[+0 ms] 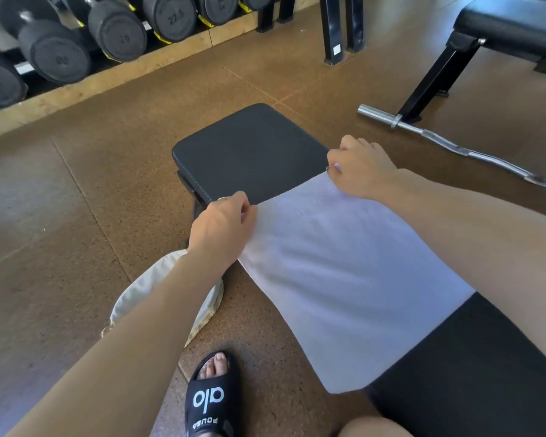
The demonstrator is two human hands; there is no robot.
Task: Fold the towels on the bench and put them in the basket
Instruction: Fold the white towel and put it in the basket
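Head view: your left hand (223, 222) pinches the far-left corner of the white towel (344, 272), and your right hand (361, 167) pinches the far-right corner. The towel lies flat across the black bench (249, 149), its left edge hanging over the bench side. The lined basket (145, 294) sits on the cork floor (76, 200) left of the bench, partly under your left forearm. Dumbbells (57, 55) are racked far left; a curl bar (454, 146) lies far right.

Brown cork floor (76, 200), dumbbell rack (76, 42) behind, curl bar (454, 146) right.
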